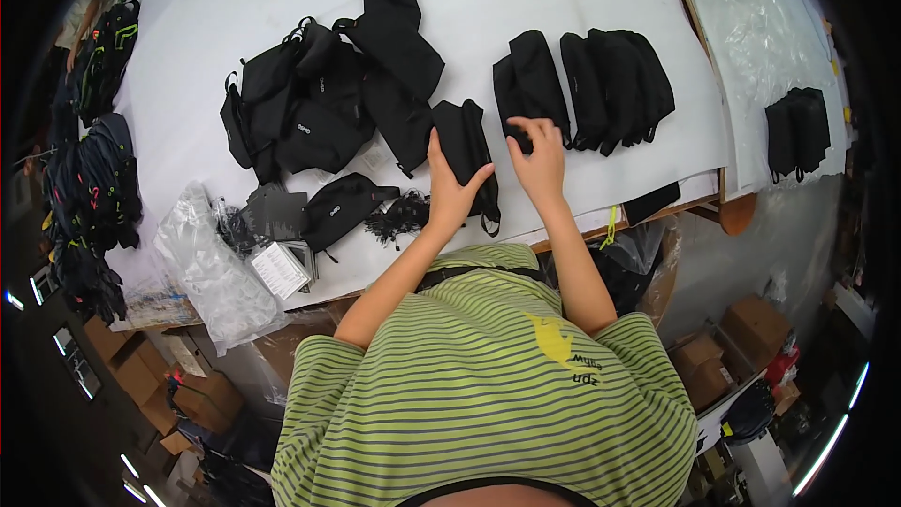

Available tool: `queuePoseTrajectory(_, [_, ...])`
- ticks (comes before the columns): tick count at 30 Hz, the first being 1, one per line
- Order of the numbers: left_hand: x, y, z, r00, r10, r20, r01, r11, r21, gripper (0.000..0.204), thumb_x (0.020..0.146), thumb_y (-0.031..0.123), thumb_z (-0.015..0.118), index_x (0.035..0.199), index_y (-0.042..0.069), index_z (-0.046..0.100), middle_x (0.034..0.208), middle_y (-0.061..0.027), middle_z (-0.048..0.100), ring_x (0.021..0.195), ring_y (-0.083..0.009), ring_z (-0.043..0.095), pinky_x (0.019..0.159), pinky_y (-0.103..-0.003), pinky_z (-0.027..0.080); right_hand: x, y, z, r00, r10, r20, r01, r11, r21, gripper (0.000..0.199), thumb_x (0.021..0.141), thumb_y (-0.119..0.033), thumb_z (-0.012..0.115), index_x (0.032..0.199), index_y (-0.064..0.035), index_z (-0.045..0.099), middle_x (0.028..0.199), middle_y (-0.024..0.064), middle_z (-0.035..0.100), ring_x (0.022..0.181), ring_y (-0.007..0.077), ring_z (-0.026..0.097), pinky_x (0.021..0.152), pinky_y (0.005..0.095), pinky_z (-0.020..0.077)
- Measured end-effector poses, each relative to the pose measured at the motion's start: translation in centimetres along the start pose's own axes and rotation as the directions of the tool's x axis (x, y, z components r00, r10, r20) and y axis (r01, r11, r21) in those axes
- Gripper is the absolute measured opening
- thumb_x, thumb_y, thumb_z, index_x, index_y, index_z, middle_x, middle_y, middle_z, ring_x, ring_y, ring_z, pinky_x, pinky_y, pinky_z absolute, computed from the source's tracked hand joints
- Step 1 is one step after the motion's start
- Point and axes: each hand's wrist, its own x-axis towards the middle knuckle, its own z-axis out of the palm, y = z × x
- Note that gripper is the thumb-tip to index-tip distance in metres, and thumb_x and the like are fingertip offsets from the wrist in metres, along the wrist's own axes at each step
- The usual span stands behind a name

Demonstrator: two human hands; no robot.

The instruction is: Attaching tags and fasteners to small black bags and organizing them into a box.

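A small black fabric pouch lies folded lengthwise on the white table in front of me. My left hand spans its near part, fingers along the left edge and thumb on the right, gripping it. A loop hangs at the pouch's near end. To the right, my right hand has its fingers bent and apart, with nothing visible between them. Its fingertips are at the near end of another black pouch; whether they touch it I cannot tell.
A loose heap of black pouches covers the left middle. An overlapping row of folded pouches lies at right. Nearer left are a plastic bag, white cards, dark cards and black cords. The table's front edge runs before me.
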Motion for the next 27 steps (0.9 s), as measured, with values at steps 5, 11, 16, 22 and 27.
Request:
queuePoseTrajectory(5, [0.1, 1.0, 0.1, 1.0, -0.008, 0.0, 0.008, 1.0, 0.02, 0.102, 0.073, 0.035, 0.074, 0.141, -0.002, 0.008, 0.142, -0.0248, 0.019, 0.13, -0.0364, 0.025, 0.105, -0.042, 0.026, -0.7, 3.0, -0.5, 0.999, -0.031, 0.026, 0.036, 0.975, -0.219, 0.031, 0.071, -0.013, 0.071, 0.098, -0.0055, 0.06, 0.089, 0.008, 0.052, 0.086, 0.0277, 0.051, 0.073, 0.0374, 0.0423])
queuePoseTrajectory(11, [0.4, 1.3, -0.6, 0.92, 0.391, 0.014, -0.351, 0.811, 0.468, 0.066, 0.082, 0.03, 0.064, 0.139, 0.012, 0.034, 0.145, -0.0121, 0.027, 0.131, -0.0324, 0.027, 0.106, -0.044, 0.022, -4.0, 3.3, -1.6, 0.933, 0.195, 0.302, -0.335, 0.776, 0.534, 0.031, 0.078, -0.013, 0.07, 0.103, -0.0008, 0.057, 0.1, 0.0086, 0.062, 0.088, 0.0178, 0.061, 0.075, 0.0309, 0.0485])
queuePoseTrajectory(16, [0.9, 1.9, -0.5, 0.843, 0.445, 0.301, -0.537, 0.669, 0.513, 0.047, 0.089, 0.028, 0.052, 0.135, 0.021, 0.044, 0.144, -0.0031, 0.034, 0.133, -0.0294, 0.027, 0.108, -0.044, 0.018, -5.2, 3.4, -2.3, 0.881, 0.154, 0.448, -0.406, 0.731, 0.548, 0.03, 0.081, -0.013, 0.068, 0.104, 0.0016, 0.055, 0.103, 0.0091, 0.062, 0.093, 0.0142, 0.06, 0.083, 0.0279, 0.0476])
queuePoseTrajectory(22, [0.9, 2.3, 0.1, 0.851, 0.407, 0.331, -0.525, 0.673, 0.522, 0.051, 0.088, 0.033, 0.054, 0.135, 0.019, 0.043, 0.144, -0.0022, 0.034, 0.134, -0.0296, 0.025, 0.108, -0.046, 0.017, -4.9, 5.3, -2.7, 0.787, 0.137, 0.601, -0.545, 0.61, 0.575, 0.024, 0.083, -0.012, 0.066, 0.1, 0.0016, 0.054, 0.105, 0.0085, 0.061, 0.093, 0.0122, 0.059, 0.083, 0.0267, 0.0471])
queuePoseTrajectory(27, [0.7, 2.0, 0.3, 0.858, 0.388, 0.336, -0.514, 0.648, 0.562, 0.055, 0.086, 0.037, 0.055, 0.137, 0.019, 0.041, 0.145, -0.002, 0.032, 0.135, -0.0298, 0.024, 0.108, -0.047, 0.017, 0.4, 4.3, -2.9, 0.991, -0.136, 0.01, 0.136, 0.991, -0.008, 0.038, 0.074, -0.006, 0.067, 0.11, -0.0055, 0.053, 0.116, 0.0136, 0.052, 0.106, 0.0228, 0.052, 0.08, 0.0329, 0.0475])
